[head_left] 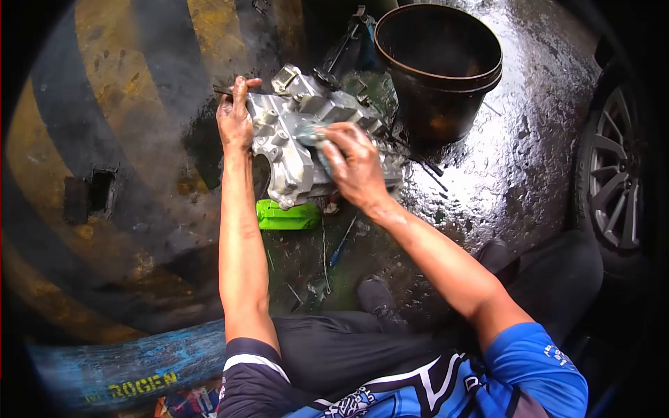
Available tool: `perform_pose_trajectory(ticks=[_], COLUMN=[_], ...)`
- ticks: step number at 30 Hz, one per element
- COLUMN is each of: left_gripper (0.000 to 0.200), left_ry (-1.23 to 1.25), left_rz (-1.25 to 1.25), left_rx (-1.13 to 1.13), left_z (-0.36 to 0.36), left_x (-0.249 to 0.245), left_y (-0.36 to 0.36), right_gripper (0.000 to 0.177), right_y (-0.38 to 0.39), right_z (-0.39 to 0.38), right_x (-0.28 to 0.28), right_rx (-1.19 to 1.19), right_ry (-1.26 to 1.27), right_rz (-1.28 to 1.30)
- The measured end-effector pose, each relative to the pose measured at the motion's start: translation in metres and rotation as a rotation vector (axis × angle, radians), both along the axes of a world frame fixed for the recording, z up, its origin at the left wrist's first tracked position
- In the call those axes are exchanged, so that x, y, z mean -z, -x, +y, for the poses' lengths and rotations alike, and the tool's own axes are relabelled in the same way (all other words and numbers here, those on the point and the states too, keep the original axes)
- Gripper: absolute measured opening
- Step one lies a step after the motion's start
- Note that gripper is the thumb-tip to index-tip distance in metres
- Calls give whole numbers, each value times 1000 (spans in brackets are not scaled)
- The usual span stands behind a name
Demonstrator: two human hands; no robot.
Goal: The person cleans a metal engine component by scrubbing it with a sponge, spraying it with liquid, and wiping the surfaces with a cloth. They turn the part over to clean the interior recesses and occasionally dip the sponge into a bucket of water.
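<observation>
A silver cast-metal engine cover (289, 150) is held up in front of me, its bolt holes and raised bosses facing the camera. My left hand (235, 122) grips its left edge, with the thumb side on top and a finger pointing right. On the middle of the casting, my right hand (352, 164) presses a bunched grey-green rag (306, 134), partly hidden under the fingers. A round black cap (326, 79) sits on the far side of the cover. Just below the casting lies a bright green plastic piece (287, 215).
A black bucket (439, 115) stands beyond the cover to the right. Close by my feet, a blue-handled screwdriver (339, 249) lies on the wet floor. A car wheel (614, 167) is at far right, and a blue gas cylinder (132, 362) lies at lower left.
</observation>
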State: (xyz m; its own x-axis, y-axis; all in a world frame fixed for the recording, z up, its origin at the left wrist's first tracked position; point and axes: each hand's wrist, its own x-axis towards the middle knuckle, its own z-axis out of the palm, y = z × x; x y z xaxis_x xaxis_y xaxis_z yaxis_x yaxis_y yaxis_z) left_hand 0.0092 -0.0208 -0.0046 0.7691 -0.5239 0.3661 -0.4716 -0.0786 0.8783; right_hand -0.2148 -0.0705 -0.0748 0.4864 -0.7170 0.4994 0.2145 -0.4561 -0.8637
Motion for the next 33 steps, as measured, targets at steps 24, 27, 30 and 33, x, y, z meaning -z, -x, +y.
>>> perform_pose_trajectory(ticks=[24, 27, 30, 33], left_gripper=[50, 49, 46, 44], left_ry=[-307, -261, -207, -304], left_rz=[-185, -56, -87, -151], left_rx=[-185, -214, -200, -243], left_z=[18, 10, 3, 1], left_x=[14, 18, 17, 12], left_y=[-30, -44, -44, -45], right_gripper=[29, 33, 32, 31], right_y=[25, 22, 21, 15], right_z=[29, 41, 37, 46], right_x=[67, 71, 71, 35], right_rx=[-58, -6, 46, 5], right_ry=[236, 271, 346, 336], right_rz=[18, 46, 17, -51])
